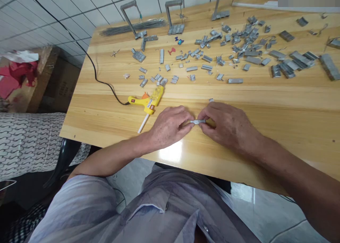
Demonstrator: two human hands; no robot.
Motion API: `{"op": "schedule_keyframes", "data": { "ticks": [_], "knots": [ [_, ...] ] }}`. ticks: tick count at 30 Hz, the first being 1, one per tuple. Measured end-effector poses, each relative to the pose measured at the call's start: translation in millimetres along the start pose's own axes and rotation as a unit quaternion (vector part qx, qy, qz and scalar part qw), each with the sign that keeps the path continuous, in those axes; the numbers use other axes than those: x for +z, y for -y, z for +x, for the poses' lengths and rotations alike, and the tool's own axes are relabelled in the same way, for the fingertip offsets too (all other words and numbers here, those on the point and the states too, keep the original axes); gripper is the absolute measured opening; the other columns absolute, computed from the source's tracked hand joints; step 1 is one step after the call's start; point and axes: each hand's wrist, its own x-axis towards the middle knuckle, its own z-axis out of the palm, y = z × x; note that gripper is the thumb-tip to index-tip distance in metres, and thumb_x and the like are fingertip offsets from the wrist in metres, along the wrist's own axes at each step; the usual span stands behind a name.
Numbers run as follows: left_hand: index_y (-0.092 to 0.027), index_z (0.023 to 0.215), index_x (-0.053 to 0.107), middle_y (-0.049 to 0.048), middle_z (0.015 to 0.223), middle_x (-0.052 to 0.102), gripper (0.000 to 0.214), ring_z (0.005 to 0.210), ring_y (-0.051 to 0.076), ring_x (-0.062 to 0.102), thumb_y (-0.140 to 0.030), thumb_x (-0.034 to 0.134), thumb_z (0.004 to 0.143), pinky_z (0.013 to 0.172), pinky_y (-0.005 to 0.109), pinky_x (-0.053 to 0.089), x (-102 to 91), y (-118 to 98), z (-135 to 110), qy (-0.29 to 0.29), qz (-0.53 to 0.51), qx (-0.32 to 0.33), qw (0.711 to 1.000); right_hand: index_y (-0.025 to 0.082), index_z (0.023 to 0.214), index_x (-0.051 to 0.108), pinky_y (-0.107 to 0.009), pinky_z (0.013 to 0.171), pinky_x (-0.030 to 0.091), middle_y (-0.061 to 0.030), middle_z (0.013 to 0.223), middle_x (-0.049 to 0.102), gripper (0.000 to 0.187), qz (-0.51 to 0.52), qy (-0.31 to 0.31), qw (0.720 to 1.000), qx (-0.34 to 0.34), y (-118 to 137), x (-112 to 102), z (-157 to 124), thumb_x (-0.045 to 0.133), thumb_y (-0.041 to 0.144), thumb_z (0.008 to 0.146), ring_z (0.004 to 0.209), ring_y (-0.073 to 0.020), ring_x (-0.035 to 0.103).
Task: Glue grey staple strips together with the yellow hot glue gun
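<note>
My left hand (172, 125) and my right hand (230, 125) face each other over the wooden table. Thumb and fingers of each pinch one end of a small grey staple strip (196, 122), which lies level between them. Its ends are partly covered by my fingertips. A tiny grey scrap (211, 100) lies just beyond my right hand. Left of my left hand rests a yellow hot glue gun (148, 100), with a white glue stick (143, 123) protruding from it.
Many loose staple pieces (247, 38) cover the table's far right. Grey angled stands (175, 29) and a bundle of thin rods (138, 26) are along the back edge. A black cord (92, 64) runs from the glue gun up past the tiled wall (103, 9).
</note>
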Motion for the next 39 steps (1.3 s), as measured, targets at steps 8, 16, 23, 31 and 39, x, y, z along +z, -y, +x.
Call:
{"op": "schedule_keyframes", "data": {
  "ticks": [8, 16, 23, 31, 39],
  "knots": [
    [-0.018, 0.098, 0.070, 0.0026, 0.089, 0.072, 0.008, 0.078, 0.016, 0.064, -0.021, 0.063, 0.100, 0.071, 0.030, 0.044, 0.9, 0.9, -1.2, -0.009, -0.004, 0.004, 1.000, 0.024, 0.090, 0.067, -0.035, 0.071, 0.047, -0.0060, 0.091, 0.076, 0.011, 0.000, 0.004, 1.000, 0.000, -0.8, 0.3, 0.0, 0.058, 0.017, 0.090, 0.089, -0.0255, 0.070],
    [-0.019, 0.099, 0.069, 0.0026, 0.090, 0.071, 0.008, 0.080, 0.016, 0.065, -0.022, 0.063, 0.100, 0.072, 0.030, 0.045, 0.9, 0.4, -1.1, -0.002, -0.004, -0.006, 1.000, 0.024, 0.089, 0.067, -0.035, 0.070, 0.046, -0.0064, 0.089, 0.075, 0.011, 0.005, -0.003, 1.000, -0.003, -1.2, 0.3, -0.1, 0.058, 0.018, 0.090, 0.086, -0.0252, 0.069],
    [-0.018, 0.097, 0.068, 0.0025, 0.090, 0.072, 0.005, 0.080, 0.016, 0.065, -0.020, 0.063, 0.099, 0.072, 0.030, 0.044, 1.9, -0.9, -1.6, -0.020, -0.006, 0.000, 1.000, 0.023, 0.091, 0.067, -0.035, 0.071, 0.047, -0.0068, 0.090, 0.075, 0.012, 0.011, 0.000, 1.000, -0.008, -0.5, -2.2, 0.1, 0.057, 0.018, 0.091, 0.086, -0.0252, 0.070],
    [-0.019, 0.097, 0.067, 0.0015, 0.086, 0.070, 0.006, 0.078, 0.016, 0.064, -0.024, 0.064, 0.099, 0.073, 0.031, 0.044, 2.9, -1.8, -2.4, -0.011, -0.006, -0.019, 1.000, 0.023, 0.092, 0.069, -0.035, 0.071, 0.047, -0.0062, 0.088, 0.074, 0.014, 0.010, 0.003, 1.000, -0.002, 0.8, -4.0, 0.0, 0.057, 0.016, 0.090, 0.086, -0.0253, 0.070],
    [-0.019, 0.097, 0.067, 0.0017, 0.087, 0.071, 0.008, 0.079, 0.016, 0.065, -0.025, 0.063, 0.101, 0.072, 0.031, 0.044, 4.3, -0.5, -2.8, -0.021, -0.008, -0.010, 1.000, 0.023, 0.091, 0.070, -0.034, 0.071, 0.046, -0.0061, 0.089, 0.074, 0.014, 0.003, 0.009, 1.000, 0.003, 1.5, -3.3, 0.7, 0.057, 0.016, 0.091, 0.086, -0.0248, 0.070]
  ]
}}
